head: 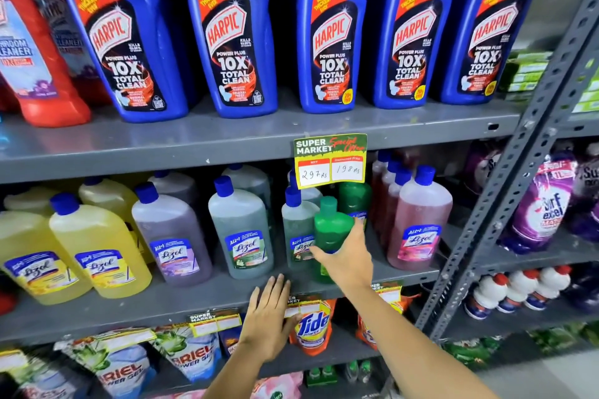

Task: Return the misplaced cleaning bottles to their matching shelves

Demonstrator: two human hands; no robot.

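Note:
My right hand (346, 257) grips a solid green bottle (332, 228) with a green cap, held upright over the middle shelf (194, 301). It sits between a pale green Lizol bottle (296, 233) on its left and pink Lizol bottles (418, 220) on its right. Another green bottle (355, 197) stands just behind it. My left hand (270, 317) rests flat with fingers apart against the front edge of the same shelf, holding nothing. Yellow (97, 246), purple (170, 233) and green-grey Lizol bottles (241, 227) line the shelf further left.
Blue Harpic bottles (330, 29) fill the top shelf, with a red bathroom cleaner (35, 52) at far left. A price tag (330, 160) hangs from the top shelf edge. Tide (312, 325) and Ariel pouches (191, 356) sit below. A grey upright (505, 191) separates a right rack with Surf Excel pouches (544, 204).

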